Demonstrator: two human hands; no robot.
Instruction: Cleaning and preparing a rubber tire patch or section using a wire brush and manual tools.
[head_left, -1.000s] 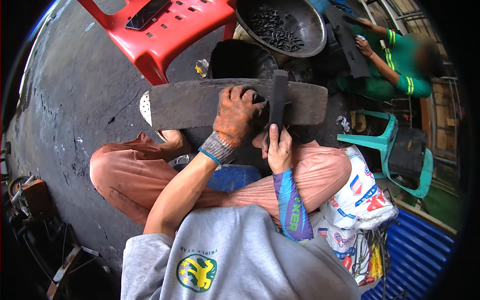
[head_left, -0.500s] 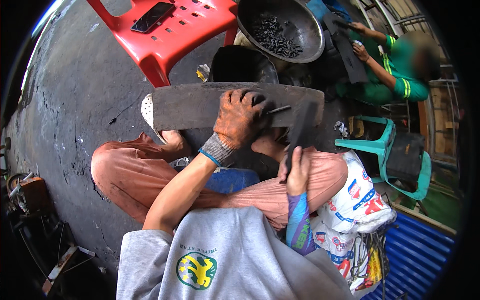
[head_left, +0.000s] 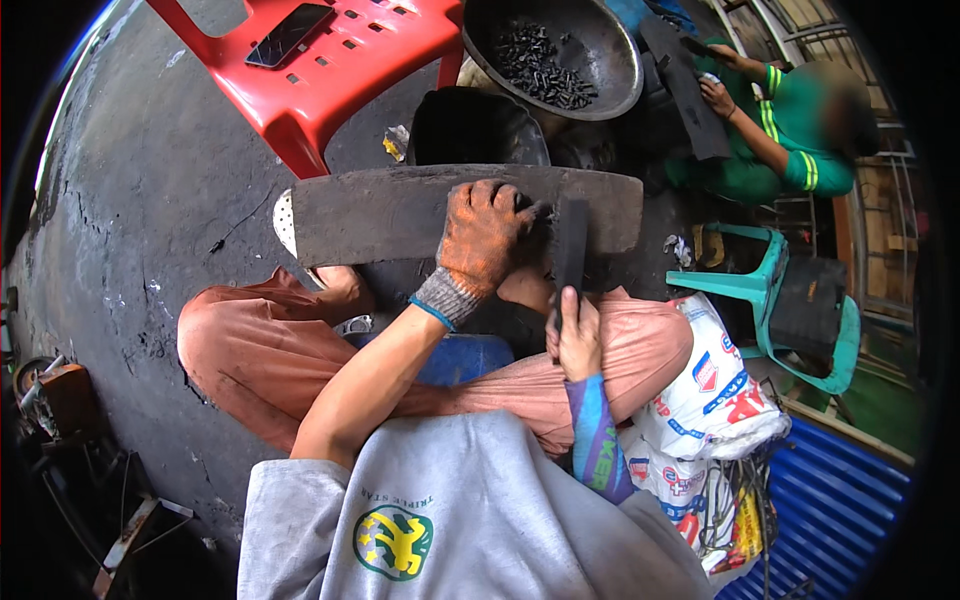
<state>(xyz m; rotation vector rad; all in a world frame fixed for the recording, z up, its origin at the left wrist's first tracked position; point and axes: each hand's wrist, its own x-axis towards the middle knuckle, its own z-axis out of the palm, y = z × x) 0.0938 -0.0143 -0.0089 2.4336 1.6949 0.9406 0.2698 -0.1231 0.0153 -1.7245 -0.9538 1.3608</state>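
Note:
A long dark board (head_left: 370, 215) lies crosswise in front of me, over my feet. On its middle, my left hand (head_left: 478, 238), in a stained orange and grey knitted glove, is closed with its fingers curled. A thin dark stick poked out of that grip earlier; the blade and fingers now hide it. My bare right hand (head_left: 578, 340) grips the handle of a broad dark cleaver (head_left: 571, 240). Its blade points away from me and rests at or just above the board, close to the gloved fingertips. Whether it touches the stick I cannot tell.
Beyond the board stand a black container (head_left: 477, 128), a metal basin (head_left: 610, 60) with small dark pieces, and a red chair (head_left: 350, 70) bearing a phone (head_left: 290, 36). Another person (head_left: 775, 130) in green works at far right. A teal stool (head_left: 765, 280) and white sacks (head_left: 705, 400) are on my right.
The cleaver, tilted and blurred earlier, has swung left and down to beside the gloved fingers. My right hand has shifted slightly left. My left hand keeps its place on the board.

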